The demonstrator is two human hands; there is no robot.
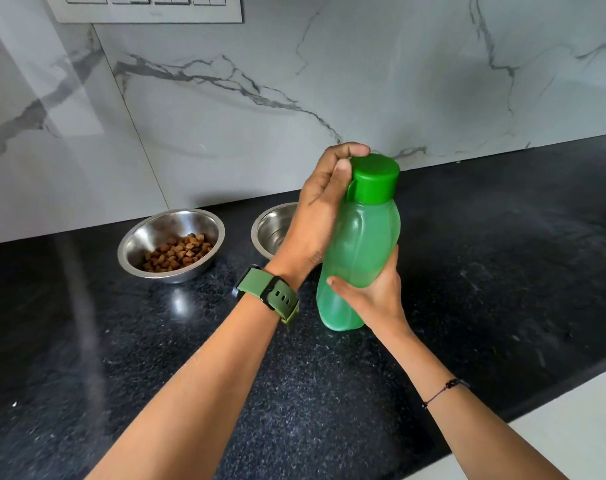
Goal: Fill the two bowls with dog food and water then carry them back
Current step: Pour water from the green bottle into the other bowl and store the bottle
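Food done: left bowl (171,245) at the table's (502,271) back edge holds kibble (177,252). Right bowl (274,230) beside it looks empty. Right hand (374,292) grips green bottle (360,258) over the table; left hand (320,209) fingers curl on its closed cap (374,178). Left: uncap, pour, carry both back.

A black speckled stone countertop (468,271) fills the lower frame, meeting a white marble-patterned wall panel (364,81) veined in grey across the upper half. A white switch plate (145,8) sits at upper left.
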